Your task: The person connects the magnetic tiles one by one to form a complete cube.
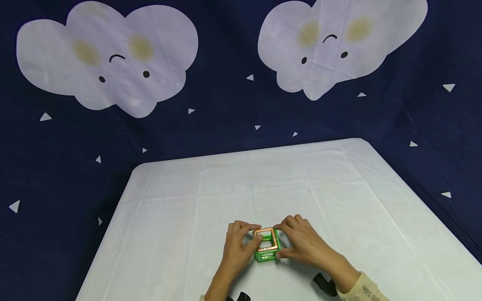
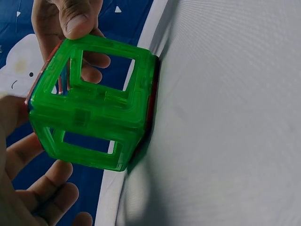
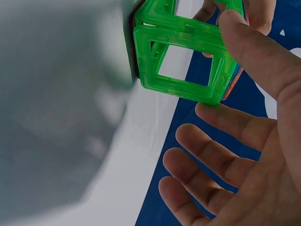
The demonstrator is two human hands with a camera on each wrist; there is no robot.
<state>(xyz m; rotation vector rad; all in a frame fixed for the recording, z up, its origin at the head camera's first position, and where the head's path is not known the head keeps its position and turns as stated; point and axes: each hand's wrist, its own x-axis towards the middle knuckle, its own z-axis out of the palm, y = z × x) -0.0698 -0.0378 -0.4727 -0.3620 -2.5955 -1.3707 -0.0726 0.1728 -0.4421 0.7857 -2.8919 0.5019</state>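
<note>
A small cube of magnetic building tiles stands on the white table, with green frame tiles (image 1: 266, 258) on its sides and an orange frame tile (image 1: 267, 249) on top. Red shows along its underside in the left wrist view. My left hand (image 1: 237, 246) pinches the cube from the left, thumb at the top tile and index finger at the far side. From the right, my right hand (image 1: 306, 244) grips it between the thumb on a green side tile (image 3: 178, 89) and the index finger at the far edge. The other fingers of both hands stay off the cube.
A white cloth covers the table (image 1: 226, 188), its rounded far edge against a dark blue backdrop (image 1: 222, 83) with clouds and small triangles. Black wrist gear (image 1: 324, 285) shows beside the right forearm, and a beige sleeve (image 1: 363, 288) ends there.
</note>
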